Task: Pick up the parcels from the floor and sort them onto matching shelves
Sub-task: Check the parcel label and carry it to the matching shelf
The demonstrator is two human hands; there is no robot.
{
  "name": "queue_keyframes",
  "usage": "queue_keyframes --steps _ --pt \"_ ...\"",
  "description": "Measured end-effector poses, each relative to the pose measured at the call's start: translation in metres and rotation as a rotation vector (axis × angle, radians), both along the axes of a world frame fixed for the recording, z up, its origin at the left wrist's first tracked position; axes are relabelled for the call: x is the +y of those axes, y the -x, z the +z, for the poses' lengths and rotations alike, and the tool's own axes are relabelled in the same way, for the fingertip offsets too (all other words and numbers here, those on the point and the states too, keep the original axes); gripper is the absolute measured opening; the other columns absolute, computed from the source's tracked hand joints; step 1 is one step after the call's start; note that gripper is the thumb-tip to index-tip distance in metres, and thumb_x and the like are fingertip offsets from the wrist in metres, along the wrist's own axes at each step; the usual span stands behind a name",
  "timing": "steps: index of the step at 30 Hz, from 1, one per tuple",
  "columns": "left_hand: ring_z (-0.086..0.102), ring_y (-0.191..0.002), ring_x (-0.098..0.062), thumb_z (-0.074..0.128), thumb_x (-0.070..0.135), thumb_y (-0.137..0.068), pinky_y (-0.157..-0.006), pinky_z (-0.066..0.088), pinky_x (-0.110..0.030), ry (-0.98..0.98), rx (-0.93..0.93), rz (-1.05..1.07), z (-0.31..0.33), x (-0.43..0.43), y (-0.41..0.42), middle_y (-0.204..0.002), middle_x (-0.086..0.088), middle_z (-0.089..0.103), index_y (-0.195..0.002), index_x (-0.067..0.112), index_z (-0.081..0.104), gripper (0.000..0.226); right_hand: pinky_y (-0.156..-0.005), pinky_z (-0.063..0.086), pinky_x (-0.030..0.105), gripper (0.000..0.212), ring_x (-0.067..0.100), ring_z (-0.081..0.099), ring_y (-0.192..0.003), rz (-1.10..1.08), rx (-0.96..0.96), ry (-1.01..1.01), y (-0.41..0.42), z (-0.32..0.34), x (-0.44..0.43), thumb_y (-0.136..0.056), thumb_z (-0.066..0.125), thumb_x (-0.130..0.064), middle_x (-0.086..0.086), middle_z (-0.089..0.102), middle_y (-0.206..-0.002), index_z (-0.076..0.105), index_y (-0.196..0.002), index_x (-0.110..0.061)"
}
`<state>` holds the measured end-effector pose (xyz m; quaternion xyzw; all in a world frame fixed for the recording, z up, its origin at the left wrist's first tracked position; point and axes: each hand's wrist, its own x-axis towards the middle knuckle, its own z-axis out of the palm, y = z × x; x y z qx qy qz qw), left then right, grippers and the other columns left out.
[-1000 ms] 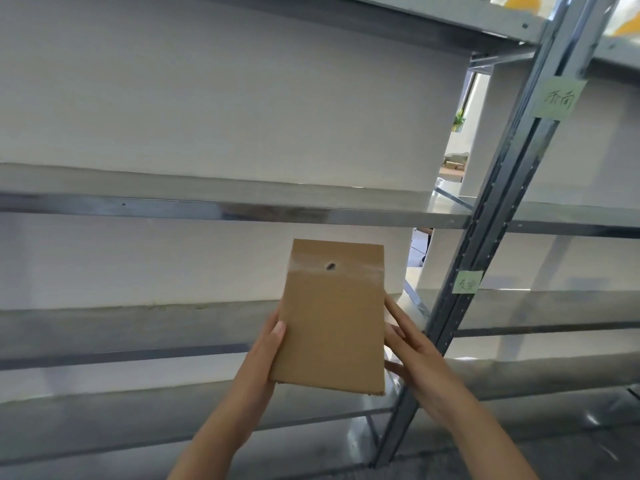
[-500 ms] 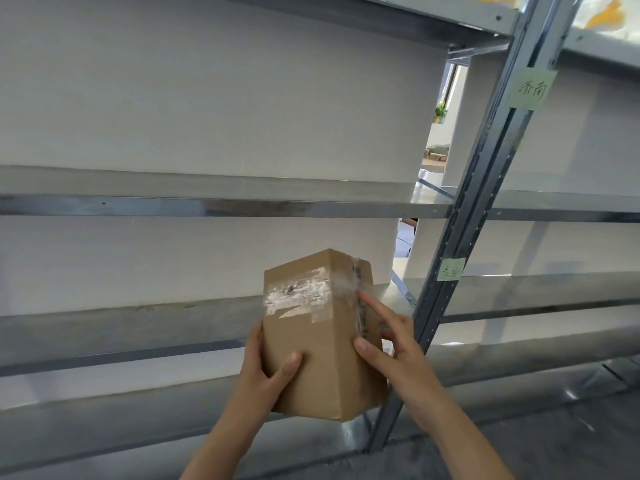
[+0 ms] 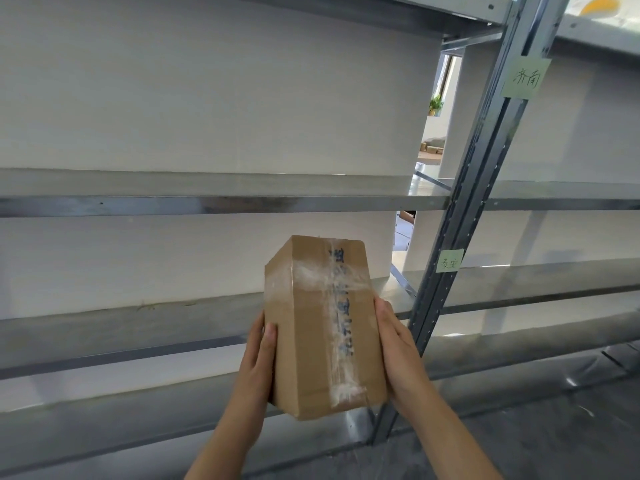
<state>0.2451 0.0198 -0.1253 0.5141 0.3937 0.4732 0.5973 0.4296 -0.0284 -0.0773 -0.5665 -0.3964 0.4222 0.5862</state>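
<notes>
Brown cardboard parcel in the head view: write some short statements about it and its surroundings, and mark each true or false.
1. Both the left hand and the right hand hold the brown cardboard parcel. True.
2. The parcel rests on a grey metal shelf. False: it is held in the air before the rack.
3. Clear tape runs along the parcel's facing side, over dark writing. True.
4. The upright grey metal post carries red paper labels. False: the upper label and the lower label are pale green.

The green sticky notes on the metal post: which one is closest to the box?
The lower green note, level with the cardboard box's top; the other note sits far higher.
</notes>
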Motion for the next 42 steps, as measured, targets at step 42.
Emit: queue_keyframes --steps 42 --pt "0.064 -0.129 -0.021 0.035 0.055 -0.101 -0.117 0.040 -0.054 0.084 -0.056 -0.178 0.022 0.033 -0.006 -0.131 -0.002 0.073 -0.139 0.030 0.062 0.053 -0.107 0.033 0.032 0.060 -0.002 0.040 -0.129 0.200 -0.365 0.053 -0.033 0.019 0.011 -0.088 0.049 -0.056 -0.025 0.041 -0.149 0.036 -0.146 -0.052"
